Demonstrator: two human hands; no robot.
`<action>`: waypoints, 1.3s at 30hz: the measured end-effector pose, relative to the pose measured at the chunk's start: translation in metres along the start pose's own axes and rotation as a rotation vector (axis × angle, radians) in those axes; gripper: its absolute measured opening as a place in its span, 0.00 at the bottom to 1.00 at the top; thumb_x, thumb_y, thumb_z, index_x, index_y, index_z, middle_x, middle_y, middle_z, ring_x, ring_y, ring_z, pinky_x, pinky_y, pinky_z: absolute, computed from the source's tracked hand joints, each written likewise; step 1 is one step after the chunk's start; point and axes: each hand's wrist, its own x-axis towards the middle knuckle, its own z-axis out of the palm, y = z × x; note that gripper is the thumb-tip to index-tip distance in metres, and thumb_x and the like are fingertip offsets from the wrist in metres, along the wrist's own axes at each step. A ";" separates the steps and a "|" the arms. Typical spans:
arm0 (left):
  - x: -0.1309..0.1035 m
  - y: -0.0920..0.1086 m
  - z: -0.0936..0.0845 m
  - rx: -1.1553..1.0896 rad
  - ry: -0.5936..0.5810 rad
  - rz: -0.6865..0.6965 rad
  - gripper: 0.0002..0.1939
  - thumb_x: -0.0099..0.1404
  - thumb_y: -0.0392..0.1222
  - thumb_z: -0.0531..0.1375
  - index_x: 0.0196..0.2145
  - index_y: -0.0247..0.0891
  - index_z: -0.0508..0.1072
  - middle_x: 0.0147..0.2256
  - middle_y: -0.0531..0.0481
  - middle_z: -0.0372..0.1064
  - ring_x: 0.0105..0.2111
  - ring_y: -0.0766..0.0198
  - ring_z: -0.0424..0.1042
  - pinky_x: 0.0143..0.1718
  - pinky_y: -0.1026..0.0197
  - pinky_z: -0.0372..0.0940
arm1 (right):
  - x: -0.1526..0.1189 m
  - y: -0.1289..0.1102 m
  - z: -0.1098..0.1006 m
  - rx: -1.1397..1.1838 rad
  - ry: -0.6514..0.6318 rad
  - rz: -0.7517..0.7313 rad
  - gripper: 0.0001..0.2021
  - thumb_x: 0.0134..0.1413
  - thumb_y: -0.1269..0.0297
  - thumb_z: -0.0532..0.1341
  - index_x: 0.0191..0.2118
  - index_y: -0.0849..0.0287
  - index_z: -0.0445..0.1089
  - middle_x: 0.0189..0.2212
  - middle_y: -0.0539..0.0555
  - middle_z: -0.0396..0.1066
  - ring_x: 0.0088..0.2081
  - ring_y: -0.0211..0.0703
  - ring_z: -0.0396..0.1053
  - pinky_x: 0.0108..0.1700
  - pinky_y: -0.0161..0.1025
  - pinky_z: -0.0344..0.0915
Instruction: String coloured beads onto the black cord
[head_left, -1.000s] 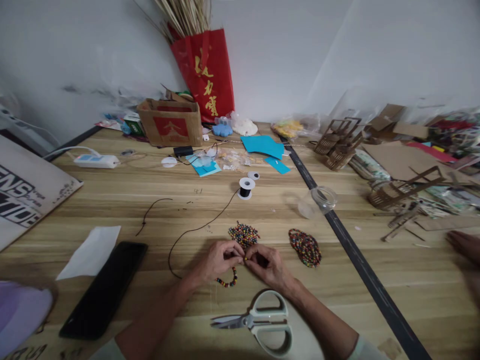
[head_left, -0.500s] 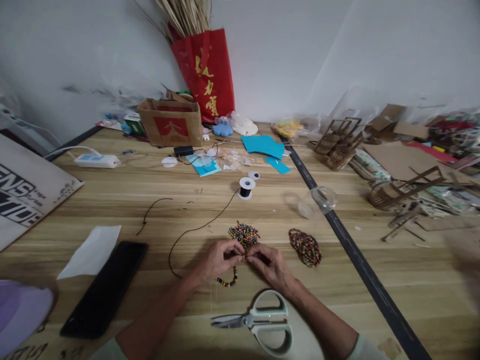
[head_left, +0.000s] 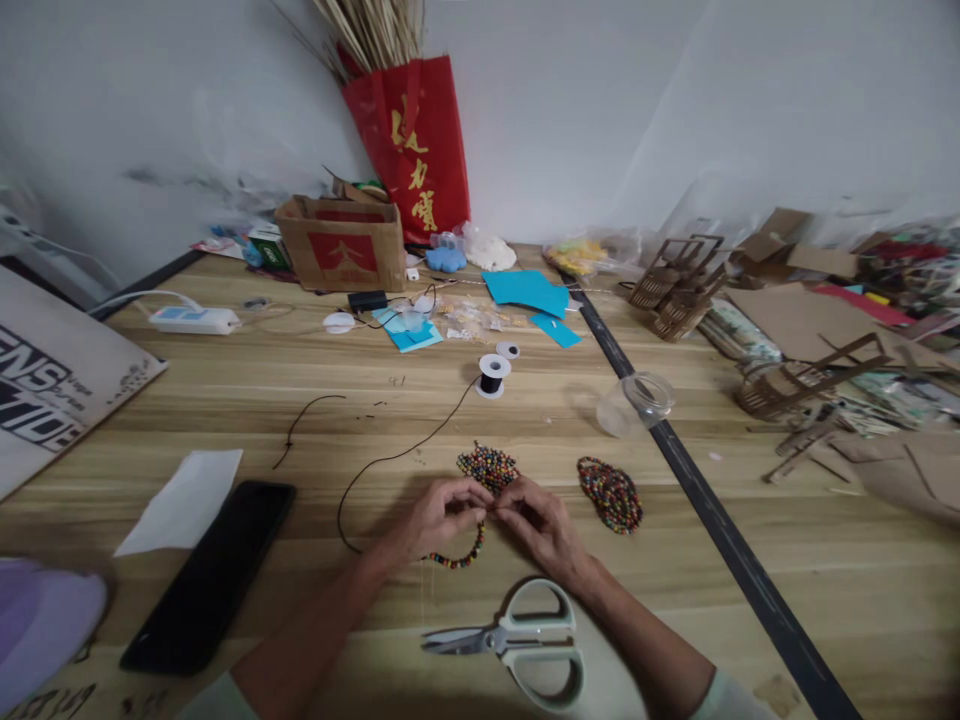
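Note:
My left hand [head_left: 442, 518] and my right hand [head_left: 541, 522] meet at their fingertips, pinched together just below a pile of small multicoloured beads [head_left: 487, 466]. What lies between the fingertips is too small to make out. A strand of threaded beads [head_left: 463, 561] curves under my left hand. Black cord [head_left: 390, 458] runs from a white spool [head_left: 492, 376] round to my left wrist. Scissors [head_left: 510, 640] with pale green handles lie partly open below the hands. To the right rests a coiled bundle of strung beads [head_left: 610, 496].
A black phone [head_left: 210, 580] and white paper [head_left: 181, 502] lie at left. A clear plastic jar [head_left: 636, 404] stands beyond the bead bundle. Blue paper [head_left: 525, 291], a cardboard box [head_left: 345, 245] and a red bag [head_left: 420, 150] are at the back. Small woven baskets [head_left: 780, 388] are at right.
More of the bead strand now shows under my left hand, curving up to its fingers. My right hand's fingers have shifted slightly up and left. Brown card has come into view at the right edge.

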 end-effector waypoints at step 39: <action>0.003 -0.013 0.005 0.089 0.117 -0.061 0.05 0.54 0.37 0.62 0.28 0.33 0.77 0.27 0.48 0.75 0.28 0.64 0.71 0.32 0.65 0.65 | 0.006 0.015 -0.022 -0.138 0.321 0.225 0.08 0.58 0.61 0.57 0.32 0.59 0.67 0.25 0.50 0.67 0.25 0.37 0.62 0.25 0.32 0.58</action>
